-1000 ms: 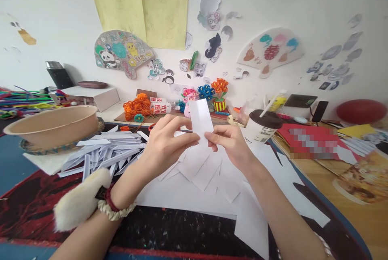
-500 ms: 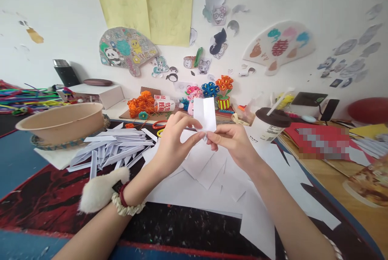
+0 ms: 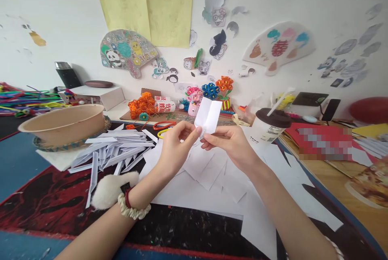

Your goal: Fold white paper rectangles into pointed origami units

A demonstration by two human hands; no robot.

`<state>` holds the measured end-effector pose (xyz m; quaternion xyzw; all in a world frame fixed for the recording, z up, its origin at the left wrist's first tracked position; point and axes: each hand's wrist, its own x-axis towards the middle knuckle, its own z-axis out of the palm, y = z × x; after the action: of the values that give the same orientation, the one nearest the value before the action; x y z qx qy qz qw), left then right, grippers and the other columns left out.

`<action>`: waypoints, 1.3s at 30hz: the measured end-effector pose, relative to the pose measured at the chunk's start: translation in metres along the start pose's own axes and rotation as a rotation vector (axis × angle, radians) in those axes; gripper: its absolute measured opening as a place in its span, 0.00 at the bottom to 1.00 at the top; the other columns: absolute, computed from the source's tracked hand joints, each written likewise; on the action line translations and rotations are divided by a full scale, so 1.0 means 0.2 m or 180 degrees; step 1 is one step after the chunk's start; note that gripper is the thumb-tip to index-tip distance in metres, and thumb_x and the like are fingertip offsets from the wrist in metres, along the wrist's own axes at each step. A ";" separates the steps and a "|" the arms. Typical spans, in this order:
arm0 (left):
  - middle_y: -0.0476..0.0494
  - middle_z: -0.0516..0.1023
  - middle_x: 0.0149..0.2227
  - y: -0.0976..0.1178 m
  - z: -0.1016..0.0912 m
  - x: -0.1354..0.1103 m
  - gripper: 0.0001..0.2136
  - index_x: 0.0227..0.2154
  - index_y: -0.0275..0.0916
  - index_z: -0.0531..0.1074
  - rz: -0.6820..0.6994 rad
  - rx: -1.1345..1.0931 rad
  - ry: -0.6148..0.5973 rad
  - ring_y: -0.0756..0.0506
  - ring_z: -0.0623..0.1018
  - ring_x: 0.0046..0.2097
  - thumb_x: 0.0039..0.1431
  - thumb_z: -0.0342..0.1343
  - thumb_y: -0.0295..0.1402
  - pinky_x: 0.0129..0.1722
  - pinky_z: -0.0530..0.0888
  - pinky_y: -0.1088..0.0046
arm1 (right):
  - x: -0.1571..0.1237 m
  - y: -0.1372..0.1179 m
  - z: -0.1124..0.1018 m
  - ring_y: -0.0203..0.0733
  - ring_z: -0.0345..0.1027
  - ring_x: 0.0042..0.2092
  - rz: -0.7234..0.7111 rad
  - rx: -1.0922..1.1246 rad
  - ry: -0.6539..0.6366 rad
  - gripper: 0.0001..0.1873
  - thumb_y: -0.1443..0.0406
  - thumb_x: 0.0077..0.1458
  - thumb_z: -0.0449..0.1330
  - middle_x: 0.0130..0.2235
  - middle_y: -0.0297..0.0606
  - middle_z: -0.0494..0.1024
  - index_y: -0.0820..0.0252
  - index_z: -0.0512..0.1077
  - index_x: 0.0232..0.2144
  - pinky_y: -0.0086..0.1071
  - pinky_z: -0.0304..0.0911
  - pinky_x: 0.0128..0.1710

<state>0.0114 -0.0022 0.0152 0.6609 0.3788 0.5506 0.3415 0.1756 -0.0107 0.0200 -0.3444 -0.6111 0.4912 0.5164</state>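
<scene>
A small white paper slip [image 3: 207, 115] with a lengthwise crease stands upright between both hands, above the table. My left hand [image 3: 176, 142] pinches its lower left edge with thumb and forefinger. My right hand [image 3: 232, 143] pinches its lower right corner. Below the hands lie loose white paper rectangles [image 3: 209, 167] on a larger white sheet. A pile of folded white paper strips [image 3: 113, 149] sits to the left. My left wrist wears a fluffy white bracelet charm [image 3: 110, 190].
A tan bowl [image 3: 65, 122] stands at far left on a woven mat. A lidded cup with straw [image 3: 268, 124] stands right of the hands. Orange and coloured craft flowers [image 3: 144, 106], scissors [image 3: 163, 127], red paper [image 3: 321, 140] and pipe cleaners [image 3: 24, 102] crowd the back.
The folded slip has been opened out and now shows a centre crease. Both hands have shifted slightly lower and right, still pinching its bottom edge.
</scene>
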 end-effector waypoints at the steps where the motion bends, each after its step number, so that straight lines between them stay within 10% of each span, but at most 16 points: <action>1: 0.51 0.71 0.26 0.00 0.00 0.00 0.11 0.25 0.37 0.68 0.0020 0.0036 0.0040 0.52 0.68 0.27 0.58 0.57 0.38 0.27 0.64 0.77 | 0.00 0.00 0.00 0.41 0.75 0.31 0.0026 0.0019 0.0000 0.11 0.60 0.49 0.68 0.31 0.41 0.81 0.61 0.80 0.34 0.36 0.73 0.33; 39: 0.50 0.70 0.25 0.04 -0.01 -0.01 0.11 0.23 0.38 0.67 0.0320 0.0508 -0.0174 0.51 0.68 0.28 0.60 0.52 0.35 0.27 0.65 0.76 | 0.00 0.00 0.00 0.40 0.72 0.26 -0.0018 -0.0024 -0.0024 0.10 0.60 0.48 0.67 0.23 0.38 0.77 0.63 0.79 0.27 0.33 0.68 0.26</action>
<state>0.0098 -0.0076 0.0228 0.7190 0.3784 0.5168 0.2699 0.1757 -0.0107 0.0202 -0.3428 -0.6159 0.4887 0.5141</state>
